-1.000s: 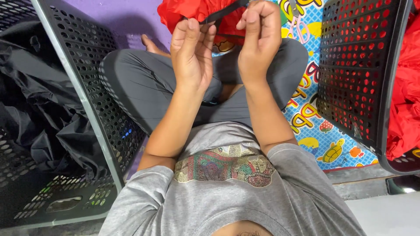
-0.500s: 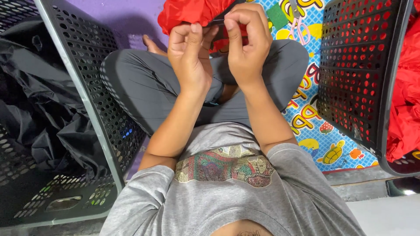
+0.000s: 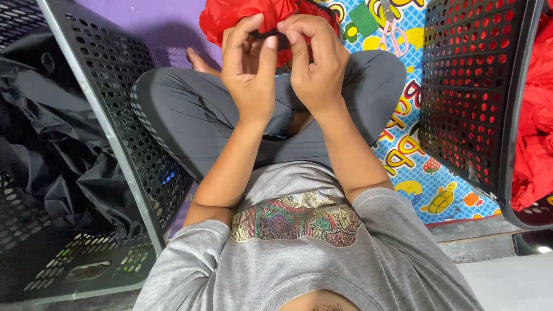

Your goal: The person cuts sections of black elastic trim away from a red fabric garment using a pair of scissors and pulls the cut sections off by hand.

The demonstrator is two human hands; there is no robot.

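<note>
Red cloth is bunching between a seated person's raised hands, just above the crossed legs in grey trousers. The left hand is curling its fingers into the cloth's near edge, thumb pressing from below; the right hand is closing on the same edge, fingertips meeting those of the left. Both are pinching the fabric; whether something small is also sitting between the fingertips cannot be told.

The cloth is crumpled, so no clear long axis is showing; the bulk is lying away from the person, toward the top of the view, with the gripped edge facing the chest.

Judging from the tight pinch, the thin fabric could be slipping free or tearing if the hands pull apart. Loose folds could also be catching on the perforated black basket at the left or dragging across the colourful mat, where scissors are lying.
</note>
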